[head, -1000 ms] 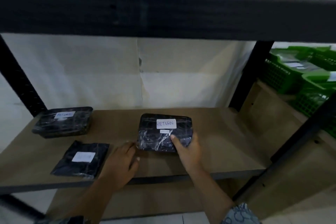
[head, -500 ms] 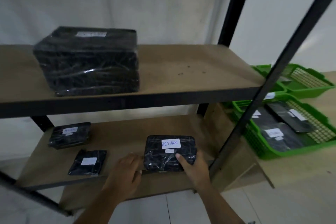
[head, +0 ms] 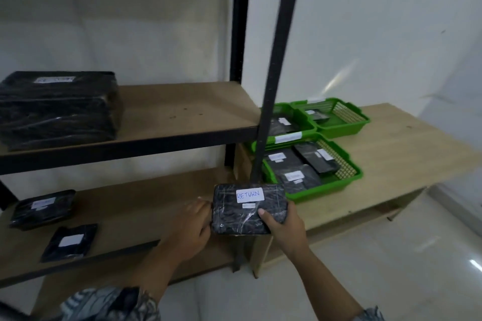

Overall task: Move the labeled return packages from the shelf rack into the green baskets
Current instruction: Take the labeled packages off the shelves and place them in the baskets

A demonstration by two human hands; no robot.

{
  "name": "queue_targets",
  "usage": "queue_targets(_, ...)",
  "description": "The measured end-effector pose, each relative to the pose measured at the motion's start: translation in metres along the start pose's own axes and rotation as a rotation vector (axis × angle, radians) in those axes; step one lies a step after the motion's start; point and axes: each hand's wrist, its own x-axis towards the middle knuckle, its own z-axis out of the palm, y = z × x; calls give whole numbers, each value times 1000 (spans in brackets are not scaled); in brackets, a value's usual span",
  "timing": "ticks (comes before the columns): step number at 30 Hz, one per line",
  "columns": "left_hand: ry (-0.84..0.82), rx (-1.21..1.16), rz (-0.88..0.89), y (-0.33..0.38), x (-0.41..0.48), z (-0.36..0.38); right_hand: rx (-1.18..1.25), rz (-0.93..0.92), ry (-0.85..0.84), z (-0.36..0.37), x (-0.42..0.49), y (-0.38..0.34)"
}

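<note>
Black film covered the RETURN package (head: 249, 210), which was held off the front right corner of the lower shelf (head: 130, 206), just before the rack's black upright (head: 276, 86) and short of the nearest green basket (head: 349, 177) on the desk (head: 404, 143). It was grasped by the right hand (head: 284, 227), thumb pressed on top. The left hand (head: 190, 227) was laid against its left edge, but whether those fingers were clasped or only steadying could not be told through the blur.

A knock against the upright was judged the likeliest fault, since the post stood between package and basket. The slick film might also be let slip from a one-handed hold.

The basket's near corner was hidden by the post, the right fingers were lost beneath the package, and the label on the far-left package (head: 43, 208) could not be read.
</note>
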Motion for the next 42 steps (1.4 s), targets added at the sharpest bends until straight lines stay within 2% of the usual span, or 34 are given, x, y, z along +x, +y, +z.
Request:
queue_targets(8,16,-29,-1,134,68,63,-56,-17,121,-149,35,37)
queue_targets(11,66,-48,25,169,87,78,-47,11,163,-188,49,52)
queue_targets(15,47,-95,48,200,121,87,-41,25,212,-223,76,69)
queue_targets(20,4,-88,73,209,184,110,-32,38,252,-250,129,77)
queue_targets(33,-73,-68,57,204,390,160,-11,53,261,-282,337,70)
queue_targets(42,-80,-19,-38,193,485,195,13,73,172,-279,486,82)
